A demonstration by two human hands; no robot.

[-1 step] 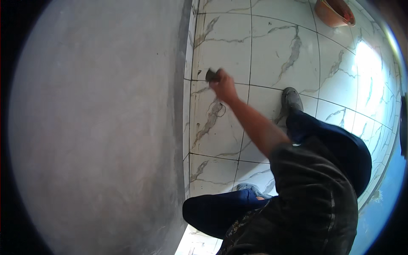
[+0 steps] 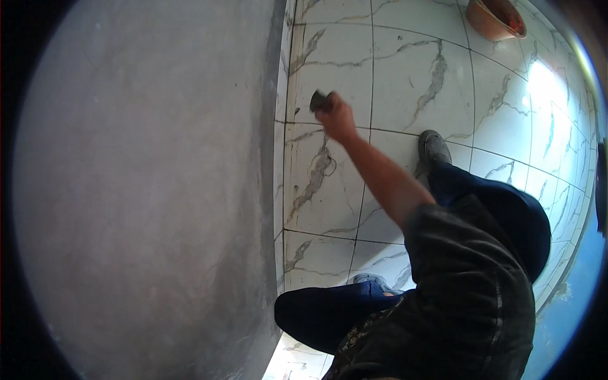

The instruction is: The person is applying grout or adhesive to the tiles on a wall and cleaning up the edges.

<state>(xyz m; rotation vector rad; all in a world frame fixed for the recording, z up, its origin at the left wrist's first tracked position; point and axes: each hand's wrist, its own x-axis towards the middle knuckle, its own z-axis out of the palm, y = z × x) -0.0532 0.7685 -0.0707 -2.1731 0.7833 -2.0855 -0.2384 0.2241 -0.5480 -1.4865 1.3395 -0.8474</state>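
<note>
Head view: you are reaching forward and to the left with your right hand [image 2: 339,119], bare, low over white marbled floor tiles [image 2: 405,82].
Right grip: your fingers are closing around a small dark piece [image 2: 319,101]; what kind of thing it is, you cannot tell from here.
Left grip: your left hand is not showing, so its state is staying unknown.
Dark piece: it is sitting at the far end of your right hand, near the foot of the grey wall [image 2: 158,158] but apart from the tiled strip [image 2: 280,164] there.
Change: your hand and the dark piece are shifting slightly farther from you; the piece, just earlier at the crosswise joint [image 2: 399,132], is now lying beyond it.
Meaning: the dark piece is appearing over the next tile, close to a dark mark [image 2: 297,111]; whether it is touching the floor, you cannot be sure.
Shoes: one grey shoe [image 2: 434,147] is resting to the right of your forearm, another [image 2: 369,278] is partly showing beside your bent left leg.
Bucket: an orange bucket [image 2: 484,25] is standing well apart, at the upper right.
</note>
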